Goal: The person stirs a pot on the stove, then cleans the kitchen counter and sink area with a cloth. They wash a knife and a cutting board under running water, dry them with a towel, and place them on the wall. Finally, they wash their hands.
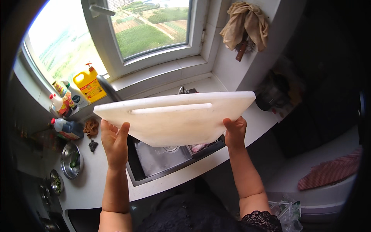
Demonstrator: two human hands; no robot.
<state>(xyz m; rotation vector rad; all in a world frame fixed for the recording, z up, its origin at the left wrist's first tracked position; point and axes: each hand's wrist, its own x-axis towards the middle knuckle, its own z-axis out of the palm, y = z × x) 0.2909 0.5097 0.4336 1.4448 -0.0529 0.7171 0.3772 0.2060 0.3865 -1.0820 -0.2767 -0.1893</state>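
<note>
A thick white cutting board (pixel 174 123) with a long handle slot near its far edge is held up in both hands, tilted above the sink (pixel 154 158). My left hand (pixel 114 143) grips its left edge, thumb on the near face and fingers behind. On the opposite edge my right hand (pixel 235 131) holds it the same way, with its fingers mostly hidden behind the board. Below the board, part of the sink basin and its drain show; the rest is covered. Something pinkish (pixel 199 148) lies at the basin's right side, too little seen to name.
Left on the white counter (pixel 92 170) stand a steel bowl (pixel 72 160) with a green vegetable, a smaller bowl (pixel 57 181) and a dark bottle (pixel 67 128). A yellow jug (pixel 90 83) and other bottles line the windowsill. Cloth (pixel 245 23) hangs on the right wall.
</note>
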